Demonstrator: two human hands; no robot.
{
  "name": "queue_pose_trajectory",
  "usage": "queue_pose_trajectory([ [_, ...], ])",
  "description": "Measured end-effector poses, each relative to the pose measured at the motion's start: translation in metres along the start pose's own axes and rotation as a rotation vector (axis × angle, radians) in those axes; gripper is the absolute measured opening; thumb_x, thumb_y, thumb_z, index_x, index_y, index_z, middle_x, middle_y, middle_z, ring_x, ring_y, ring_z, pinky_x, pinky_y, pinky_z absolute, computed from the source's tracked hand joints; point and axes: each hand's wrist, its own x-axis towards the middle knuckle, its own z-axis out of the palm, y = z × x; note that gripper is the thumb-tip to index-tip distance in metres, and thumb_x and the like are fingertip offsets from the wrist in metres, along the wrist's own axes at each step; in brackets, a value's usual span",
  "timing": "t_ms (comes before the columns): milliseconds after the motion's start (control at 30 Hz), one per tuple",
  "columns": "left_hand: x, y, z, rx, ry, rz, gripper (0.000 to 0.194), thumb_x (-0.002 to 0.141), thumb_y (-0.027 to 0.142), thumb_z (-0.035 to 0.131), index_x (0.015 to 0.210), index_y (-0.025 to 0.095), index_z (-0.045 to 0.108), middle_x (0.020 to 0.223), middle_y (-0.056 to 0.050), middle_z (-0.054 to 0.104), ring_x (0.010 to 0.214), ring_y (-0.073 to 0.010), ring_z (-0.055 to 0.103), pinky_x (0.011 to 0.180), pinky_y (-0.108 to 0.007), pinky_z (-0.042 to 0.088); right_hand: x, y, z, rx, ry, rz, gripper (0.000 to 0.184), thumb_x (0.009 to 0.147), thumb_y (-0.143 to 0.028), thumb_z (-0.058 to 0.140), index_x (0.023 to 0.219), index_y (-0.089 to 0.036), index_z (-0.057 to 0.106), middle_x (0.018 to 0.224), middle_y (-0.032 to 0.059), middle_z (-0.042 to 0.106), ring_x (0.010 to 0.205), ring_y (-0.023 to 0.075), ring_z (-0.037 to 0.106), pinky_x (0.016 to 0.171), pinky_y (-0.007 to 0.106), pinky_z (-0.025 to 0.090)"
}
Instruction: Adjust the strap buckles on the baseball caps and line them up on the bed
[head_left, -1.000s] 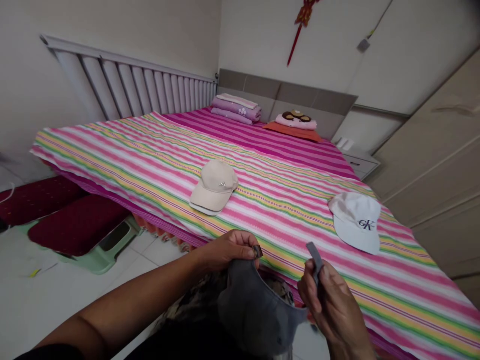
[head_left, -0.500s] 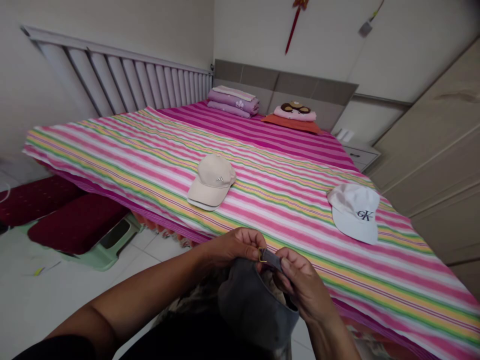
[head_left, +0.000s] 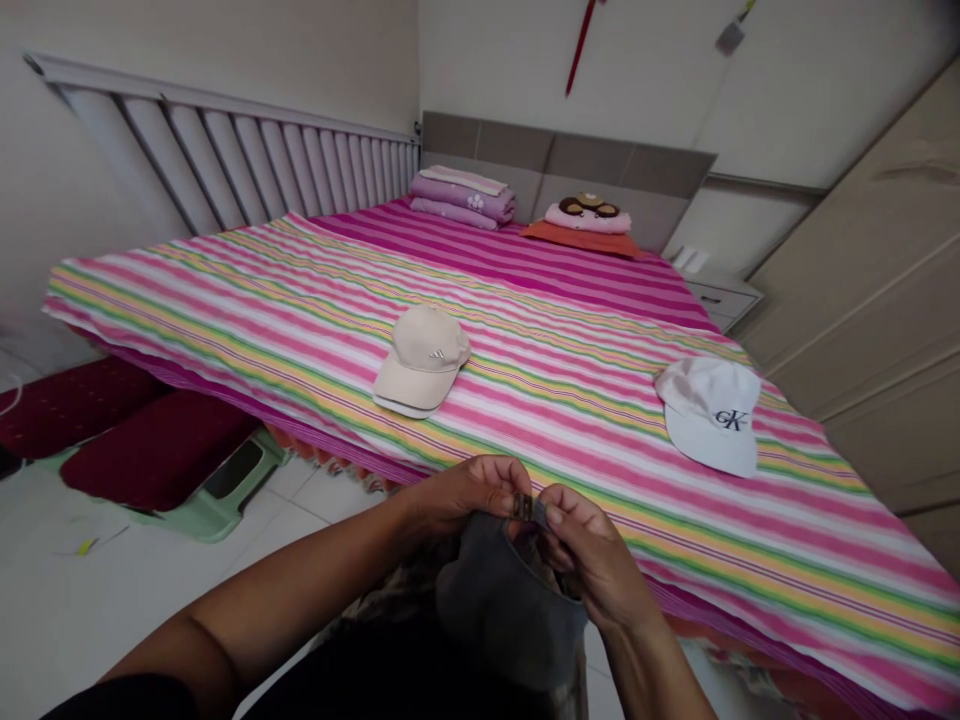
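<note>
Low in front of me, close to my body, is a dark grey cap (head_left: 502, 600) with its back strap turned upward. My left hand (head_left: 487, 490) pinches the strap at its small metal buckle (head_left: 523, 507). On the other side of the buckle, my right hand (head_left: 585, 540) grips the strap between thumb and fingers. The cap's brim is out of sight. On the bed beyond my hands lies a beige cap (head_left: 424, 355), brim toward me. Farther right rests a white cap (head_left: 709, 410) with dark letters on its front.
A striped sheet (head_left: 247, 310) covers the bed, whose near edge is just past my hands. Folded purple bedding (head_left: 461, 200) and a pink pillow (head_left: 589, 217) lie by the headboard (head_left: 510, 150). Green stools with dark red tops (head_left: 157, 450) stand at left; a wardrobe (head_left: 877, 290) is at right.
My right hand has moved left along the strap, closer to my left hand and the buckle. The visible stretch of strap between them is shorter. The view has shifted slightly.
</note>
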Motion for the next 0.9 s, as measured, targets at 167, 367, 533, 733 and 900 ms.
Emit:
queue_pose_trajectory([
  [167,0.001,-0.004,-0.002,-0.055,-0.008,0.031,0.022,0.059,0.017,0.074,0.075,0.011,0.06,0.058,-0.002,0.064,0.044,-0.0082,0.057,0.043,-0.014,0.041,0.005,0.01,-0.001,0.043,-0.008,0.019,0.026,0.07,-0.039,0.065,0.069,-0.017,0.05,0.045,-0.0089,0.035,0.037,0.0026,0.021,0.038,0.017,0.012],
  [367,0.002,-0.006,-0.004,-0.077,-0.009,0.029,0.021,0.058,0.016,0.074,0.073,0.011,0.061,0.058,-0.003,0.065,0.045,-0.0089,0.058,0.043,-0.014,0.042,0.008,0.018,-0.002,0.105,-0.019,0.019,0.027,0.066,-0.037,0.069,0.067,-0.016,0.051,0.046,-0.0078,0.041,0.036,0.0017,0.021,0.037,0.018,0.011],
  [533,0.003,-0.008,-0.006,-0.092,-0.002,0.032,0.02,0.059,0.016,0.074,0.073,0.012,0.061,0.055,-0.004,0.065,0.045,-0.0091,0.058,0.044,-0.014,0.042,0.013,0.022,-0.002,0.21,-0.087,0.028,0.025,0.068,-0.035,0.067,0.066,-0.016,0.05,0.043,-0.0081,0.041,0.034,0.0015,0.019,0.035,0.017,0.011],
  [733,0.005,-0.012,-0.006,-0.095,0.014,0.053,0.018,0.06,0.016,0.073,0.073,0.012,0.061,0.055,-0.004,0.065,0.045,-0.0093,0.058,0.046,-0.015,0.043,0.015,0.022,0.004,0.256,-0.047,0.016,0.027,0.066,-0.035,0.069,0.063,-0.017,0.049,0.042,-0.0082,0.042,0.033,0.0015,0.021,0.035,0.017,0.012],
  [900,0.006,-0.014,-0.005,-0.078,0.058,0.052,0.019,0.059,0.018,0.074,0.072,0.011,0.06,0.056,-0.004,0.066,0.048,-0.0102,0.06,0.048,-0.017,0.045,0.013,0.018,0.009,0.214,0.024,-0.024,0.027,0.066,-0.035,0.069,0.063,-0.016,0.051,0.051,-0.0017,0.056,0.034,0.0014,0.023,0.036,0.017,0.011],
])
